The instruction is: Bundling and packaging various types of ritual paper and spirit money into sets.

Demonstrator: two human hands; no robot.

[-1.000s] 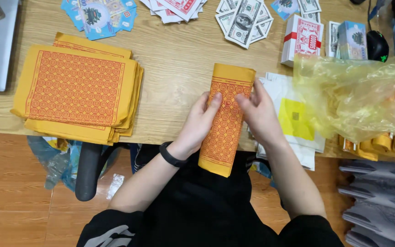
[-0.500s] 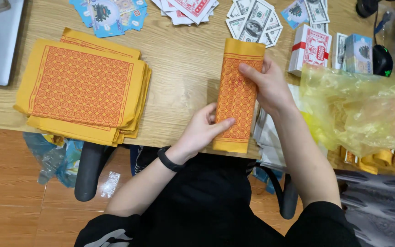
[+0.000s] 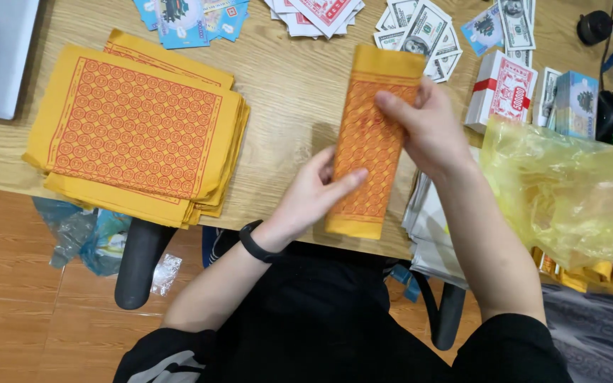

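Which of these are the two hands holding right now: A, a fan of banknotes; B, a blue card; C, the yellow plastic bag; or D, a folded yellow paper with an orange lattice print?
D: the left hand presses the lower part and the right hand grips the upper edge of the folded yellow paper, held lengthwise over the wooden table.

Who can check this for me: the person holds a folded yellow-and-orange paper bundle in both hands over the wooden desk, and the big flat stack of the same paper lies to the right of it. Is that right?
Not quite. In the head view the flat stack lies to the left of the folded bundle, not the right. The rest holds: the left hand and the right hand both grip the bundle over the wooden desk.
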